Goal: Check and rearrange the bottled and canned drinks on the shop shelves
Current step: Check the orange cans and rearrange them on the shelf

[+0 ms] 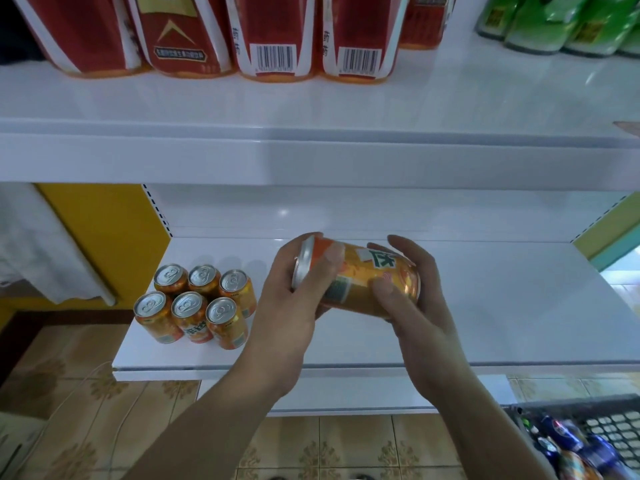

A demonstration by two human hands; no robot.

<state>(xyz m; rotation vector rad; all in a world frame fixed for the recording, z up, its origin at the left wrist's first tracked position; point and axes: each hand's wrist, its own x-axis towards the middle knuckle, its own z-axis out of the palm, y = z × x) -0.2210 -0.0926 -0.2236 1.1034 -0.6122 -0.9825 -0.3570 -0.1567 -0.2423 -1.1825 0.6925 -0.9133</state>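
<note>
Both the left hand (298, 289) and right hand (412, 292) hold one orange aluminium drink can (360, 282) on its side above the middle of the white lower shelf (485, 323), likely to read its label before adding it to the six upright orange cans (195, 303) near the shelf's left front corner.

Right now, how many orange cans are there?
7. Lower shelf, left: back row of three, front row of three. Held can lies sideways in left hand and right hand. Basket may hide more.
</note>
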